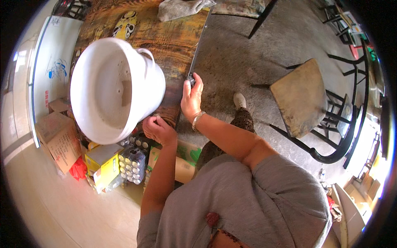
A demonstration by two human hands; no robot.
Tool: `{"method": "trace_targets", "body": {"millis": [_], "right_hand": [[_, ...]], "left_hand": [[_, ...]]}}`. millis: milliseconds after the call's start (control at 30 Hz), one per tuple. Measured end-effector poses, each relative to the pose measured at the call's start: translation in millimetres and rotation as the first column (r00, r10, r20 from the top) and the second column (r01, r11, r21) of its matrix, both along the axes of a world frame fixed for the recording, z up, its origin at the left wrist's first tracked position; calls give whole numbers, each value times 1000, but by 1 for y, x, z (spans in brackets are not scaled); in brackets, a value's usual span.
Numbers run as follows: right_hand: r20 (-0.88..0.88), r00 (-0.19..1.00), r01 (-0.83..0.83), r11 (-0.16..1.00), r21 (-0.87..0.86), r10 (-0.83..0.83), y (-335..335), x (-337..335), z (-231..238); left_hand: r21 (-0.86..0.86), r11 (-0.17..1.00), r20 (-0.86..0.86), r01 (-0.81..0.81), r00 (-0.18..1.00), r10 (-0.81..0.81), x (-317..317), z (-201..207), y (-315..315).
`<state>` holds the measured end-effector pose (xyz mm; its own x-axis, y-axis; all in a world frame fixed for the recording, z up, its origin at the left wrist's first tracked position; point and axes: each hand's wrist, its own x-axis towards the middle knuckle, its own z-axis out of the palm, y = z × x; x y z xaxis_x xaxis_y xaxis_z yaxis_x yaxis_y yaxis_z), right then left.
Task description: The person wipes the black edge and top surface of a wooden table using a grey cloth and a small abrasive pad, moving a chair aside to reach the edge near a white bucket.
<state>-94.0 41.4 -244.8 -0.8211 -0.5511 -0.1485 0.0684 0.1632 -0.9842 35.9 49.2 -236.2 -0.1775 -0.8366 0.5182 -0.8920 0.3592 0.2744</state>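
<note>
Right grip pinching a small dark object at the counter's right edge — left grip curled by the near-right corner, contents unclear, white tub alongside — apparently a handling step, calling next for steady fingers.

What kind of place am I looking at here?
Probably a small eatery, perhaps with stock kept to one side: a wooden table printed with a mask motif, a black-framed chair with a wooden seat, and a wrapped pack of cans or bottles on the floor.
</note>
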Motion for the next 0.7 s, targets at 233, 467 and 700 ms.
{"method": "trace_targets", "body": {"millis": [233, 467, 700], "right_hand": [[77, 977, 191, 977, 92, -198, -59, -82, -5], [-41, 999, -13, 994, -108, 8, -10, -35, -8], [-124, 970, 200, 976, -83, -209, -83, -116, 11]], "left_hand": [[117, 991, 49, -61, 997, 55, -6, 4, 5], [140, 986, 85, -91, 993, 79, 2, -3, 6], [107, 993, 97, -43, 995, 33, -4, 4, 4]]}}
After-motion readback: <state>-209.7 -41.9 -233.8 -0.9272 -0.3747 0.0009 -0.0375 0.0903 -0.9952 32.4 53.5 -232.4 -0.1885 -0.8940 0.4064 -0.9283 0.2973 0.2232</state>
